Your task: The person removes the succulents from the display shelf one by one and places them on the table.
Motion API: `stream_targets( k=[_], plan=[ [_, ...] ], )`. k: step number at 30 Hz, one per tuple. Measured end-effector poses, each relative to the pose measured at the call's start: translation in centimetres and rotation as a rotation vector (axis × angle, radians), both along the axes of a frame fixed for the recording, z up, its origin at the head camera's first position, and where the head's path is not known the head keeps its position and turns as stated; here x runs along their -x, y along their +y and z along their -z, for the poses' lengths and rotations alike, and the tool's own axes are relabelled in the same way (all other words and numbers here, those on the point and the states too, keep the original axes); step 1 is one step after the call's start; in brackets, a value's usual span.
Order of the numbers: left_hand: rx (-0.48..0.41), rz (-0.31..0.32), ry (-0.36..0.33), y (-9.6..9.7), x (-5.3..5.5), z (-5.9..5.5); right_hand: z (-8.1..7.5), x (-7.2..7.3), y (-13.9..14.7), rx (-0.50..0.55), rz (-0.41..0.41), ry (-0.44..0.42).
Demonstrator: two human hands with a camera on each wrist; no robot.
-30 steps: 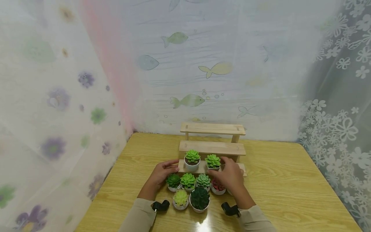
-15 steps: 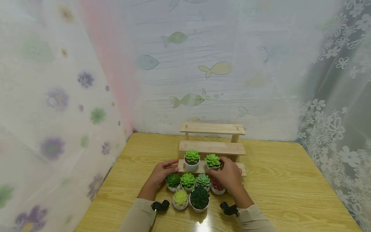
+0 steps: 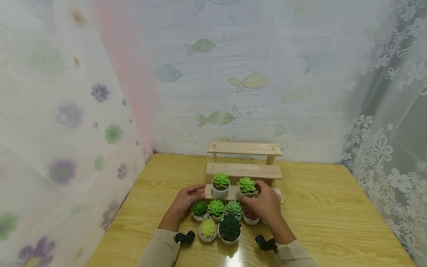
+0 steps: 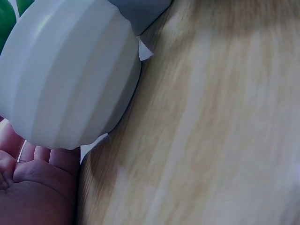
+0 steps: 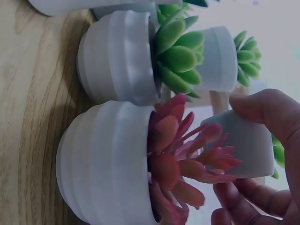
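Note:
My right hand (image 3: 265,202) pinches a small white pot with a bright green succulent (image 3: 246,185) over the lowest board of a stepped wooden stand (image 3: 245,170). In the right wrist view, thumb and fingers lie on opposite sides of this pot (image 5: 243,145). To its left, another potted green succulent (image 3: 221,184) stands on the same board. My left hand (image 3: 186,199) rests at the left end of that board, fingertips right at its edge. A ribbed white pot (image 4: 70,75) hides part of the left fingers in the left wrist view.
Several potted succulents stand on the table before the stand, including a dark green one (image 3: 229,229), a yellow-green one (image 3: 208,228) and a red one (image 5: 173,164) under my right hand. The stand's two upper boards rise behind, close to the fish-print curtain (image 3: 213,74).
My right hand and the succulent in it have shifted slightly to the right along the lowest board. The left hand stays at the board's end.

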State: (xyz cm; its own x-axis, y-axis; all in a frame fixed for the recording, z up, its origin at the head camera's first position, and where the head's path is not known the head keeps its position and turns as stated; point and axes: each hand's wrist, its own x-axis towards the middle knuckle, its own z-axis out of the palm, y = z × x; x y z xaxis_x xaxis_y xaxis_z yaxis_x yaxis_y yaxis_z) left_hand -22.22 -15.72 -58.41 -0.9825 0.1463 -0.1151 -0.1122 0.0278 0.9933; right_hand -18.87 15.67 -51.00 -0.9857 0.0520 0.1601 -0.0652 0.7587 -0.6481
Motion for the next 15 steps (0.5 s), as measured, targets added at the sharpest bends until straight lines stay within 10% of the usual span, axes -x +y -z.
stream_targets(
  k=[15],
  plan=[
    [-0.001,0.0,0.003,-0.1,0.0,0.1,-0.9,-2.8,0.8,0.131,-0.048,0.048]
  ],
)
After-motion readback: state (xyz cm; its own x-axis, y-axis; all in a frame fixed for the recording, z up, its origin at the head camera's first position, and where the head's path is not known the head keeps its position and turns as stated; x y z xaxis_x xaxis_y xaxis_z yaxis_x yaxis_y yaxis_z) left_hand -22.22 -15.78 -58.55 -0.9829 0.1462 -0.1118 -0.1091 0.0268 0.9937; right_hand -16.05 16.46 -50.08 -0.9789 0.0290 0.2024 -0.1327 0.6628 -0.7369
